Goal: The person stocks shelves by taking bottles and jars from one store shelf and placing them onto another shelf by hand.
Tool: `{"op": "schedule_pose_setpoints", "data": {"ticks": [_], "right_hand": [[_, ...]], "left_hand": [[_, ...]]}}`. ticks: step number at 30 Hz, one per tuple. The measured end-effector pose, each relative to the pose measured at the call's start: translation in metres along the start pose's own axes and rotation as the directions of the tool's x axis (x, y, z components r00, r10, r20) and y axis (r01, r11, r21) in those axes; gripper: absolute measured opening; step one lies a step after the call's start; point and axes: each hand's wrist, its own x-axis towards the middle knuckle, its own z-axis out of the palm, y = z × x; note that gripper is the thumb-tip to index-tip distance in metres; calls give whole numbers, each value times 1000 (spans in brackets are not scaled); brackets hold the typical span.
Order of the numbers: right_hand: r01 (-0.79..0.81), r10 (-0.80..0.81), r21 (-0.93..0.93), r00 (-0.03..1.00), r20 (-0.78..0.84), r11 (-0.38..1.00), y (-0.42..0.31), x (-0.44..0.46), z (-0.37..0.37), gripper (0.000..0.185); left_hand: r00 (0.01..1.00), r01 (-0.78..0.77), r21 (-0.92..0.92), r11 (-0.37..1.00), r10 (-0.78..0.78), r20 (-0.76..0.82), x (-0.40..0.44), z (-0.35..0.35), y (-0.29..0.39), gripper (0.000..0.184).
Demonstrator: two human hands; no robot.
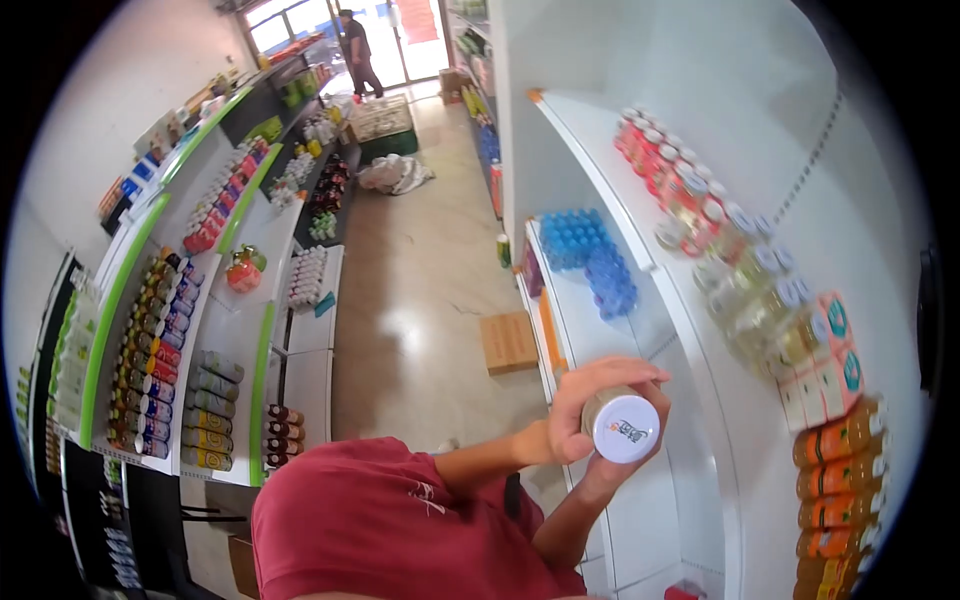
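Observation:
A jar with a round white lid (626,430), printed with dark lettering and a small orange mark, is held up in front of the white shelves, lid toward me. My left hand (580,400) wraps around its upper side in the picture, thumb and fingers curled about the body. From below, my right hand (605,476) grips the same jar, its fingers partly hidden behind the lid. Most of the jar's body and its contents are out of sight. Both forearms reach out from my red shirt (400,520).
Right-hand shelving carries red-capped bottles (665,160), clear jars (755,300), orange-labelled bottles (840,485) and blue packs (585,255). A cardboard box (509,342) sits on the floor. Stocked shelves with green edges (125,320) line the left. A person (357,55) stands near the doorway.

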Motion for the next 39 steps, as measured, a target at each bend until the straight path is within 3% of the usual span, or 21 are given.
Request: {"op": "schedule_pose_setpoints", "data": {"ticks": [4,7,10,12,13,14,15,17,21,24,27,31,33,34,36,39], "right_hand": [[-55,60,-56,994,96,997,34,-4,65,61],[-105,126,-130,978,169,986,58,-12,117,56],[-64,95,-124,959,265,990,86,-22,190,46],[-222,211,-5,922,326,975,106,-31,239,44],[-179,193,-73,919,343,981,132,-35,253,46],[-266,262,-36,898,354,963,153,-40,271,49],[-283,207,129,885,417,950,169,-43,294,58],[-337,316,-28,846,429,941,188,-51,335,73],[-401,413,-143,747,522,905,213,-77,404,76],[-430,467,-212,664,583,877,225,-87,428,73],[-524,482,-128,625,614,842,256,-103,452,69],[-620,468,-100,467,750,778,293,-117,498,64],[-656,464,-105,402,790,747,311,-117,522,63],[-661,428,-60,411,805,748,318,-117,535,64],[-665,362,26,438,823,746,334,-106,559,67],[-718,368,19,379,849,696,362,-74,579,73]], "left_hand": [[998,51,106,993,-47,-37,3,-73,21,86],[997,-18,201,979,34,-73,7,-145,41,63],[977,-1,214,977,47,-209,4,-216,56,86],[955,60,205,977,4,-297,3,-262,73,80],[936,135,224,965,-50,-349,-1,-284,86,75],[912,211,235,949,-104,-398,0,-304,104,70],[882,178,218,960,-57,-467,-1,-322,107,62],[799,281,193,940,-118,-590,-6,-354,132,55],[676,323,337,884,34,-737,-16,-415,151,61],[623,328,351,877,79,-778,-26,-444,155,59],[564,419,363,832,74,-823,-35,-470,162,57],[426,519,393,759,169,-889,-38,-511,172,55],[430,534,496,685,284,-857,-37,-537,171,54],[497,512,627,587,393,-774,-33,-552,171,54],[453,504,627,594,435,-778,-18,-571,162,53],[470,490,614,619,405,-784,10,-601,143,48]]}}
